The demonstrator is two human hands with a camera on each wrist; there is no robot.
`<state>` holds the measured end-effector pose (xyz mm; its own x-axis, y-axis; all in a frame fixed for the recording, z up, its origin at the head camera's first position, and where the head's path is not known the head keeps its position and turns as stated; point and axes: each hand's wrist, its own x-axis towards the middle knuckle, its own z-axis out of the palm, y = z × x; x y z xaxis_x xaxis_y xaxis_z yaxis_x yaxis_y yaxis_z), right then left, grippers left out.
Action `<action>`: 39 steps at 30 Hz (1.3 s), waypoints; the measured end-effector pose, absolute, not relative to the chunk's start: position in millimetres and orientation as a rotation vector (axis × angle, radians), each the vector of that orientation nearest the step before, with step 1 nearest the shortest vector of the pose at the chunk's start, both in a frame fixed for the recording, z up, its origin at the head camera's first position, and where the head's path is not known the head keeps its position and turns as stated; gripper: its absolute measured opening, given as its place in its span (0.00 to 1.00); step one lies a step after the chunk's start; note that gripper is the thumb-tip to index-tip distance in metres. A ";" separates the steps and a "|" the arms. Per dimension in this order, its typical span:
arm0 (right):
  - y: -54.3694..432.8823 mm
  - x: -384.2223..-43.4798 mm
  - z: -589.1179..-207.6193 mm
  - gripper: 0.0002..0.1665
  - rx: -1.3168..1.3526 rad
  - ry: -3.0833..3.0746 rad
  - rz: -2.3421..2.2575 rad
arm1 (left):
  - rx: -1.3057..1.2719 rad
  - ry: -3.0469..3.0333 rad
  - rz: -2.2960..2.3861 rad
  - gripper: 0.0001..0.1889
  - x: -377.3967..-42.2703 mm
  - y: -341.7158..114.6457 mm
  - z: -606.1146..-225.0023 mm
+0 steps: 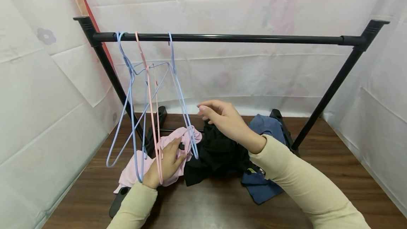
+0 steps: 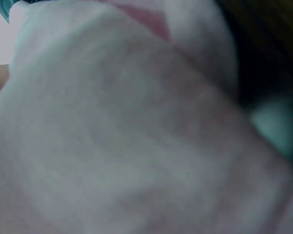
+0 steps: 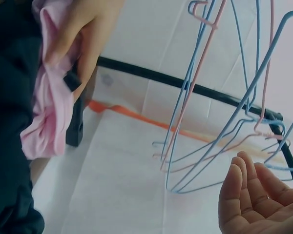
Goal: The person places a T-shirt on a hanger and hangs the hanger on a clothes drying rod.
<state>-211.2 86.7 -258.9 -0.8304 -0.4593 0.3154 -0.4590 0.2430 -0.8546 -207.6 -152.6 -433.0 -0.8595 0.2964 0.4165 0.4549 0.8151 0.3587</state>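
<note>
My left hand [image 1: 167, 163] is down in a pink garment [image 1: 135, 167], with cloth between its thumb and fingers. This garment [image 2: 112, 126] fills most of the left wrist view, blurred and close. Free of any object, my right hand [image 1: 227, 121] hovers above a black garment [image 1: 219, 151], its fingers loosely bent. Seen from the right wrist, this hand [image 3: 259, 195] is near the hangers. Blue hangers [image 1: 182, 101] and a pink hanger [image 1: 151, 105] hang from the black rail [image 1: 238, 38]; their lower ends overlap my left hand and the pink garment.
Blue clothing [image 1: 265, 126] lies at the right behind my right forearm, and more blue cloth [image 1: 262, 186] shows in front. Slanted black posts [image 1: 330, 91] carry the rail at each side. Pale sheets [image 1: 222, 77] enclose the brown wood-grain surface [image 1: 216, 207].
</note>
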 end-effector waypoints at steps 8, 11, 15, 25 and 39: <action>67.3 -208.2 -255.6 0.19 -0.876 2.464 -1.704 | -0.582 -2.652 -0.663 0.32 -206.1 -152.8 -433.2; 61.8 -207.7 -254.6 0.19 -0.883 2.465 -1.706 | -0.586 -2.651 -0.668 0.31 -206.8 -153.1 -434.3; 55.7 -207.8 -254.9 0.18 -0.869 2.451 -1.716 | -0.587 -2.649 -0.664 0.31 -208.2 -154.0 -436.0; 40.1 -209.7 -257.3 0.16 -0.890 2.403 -1.736 | -0.580 -2.636 -0.669 0.31 -205.4 -153.2 -430.6; 26.4 -206.6 -254.4 0.18 -0.932 2.365 -1.792 | -0.569 -2.624 -0.733 0.32 -206.4 -153.7 -436.6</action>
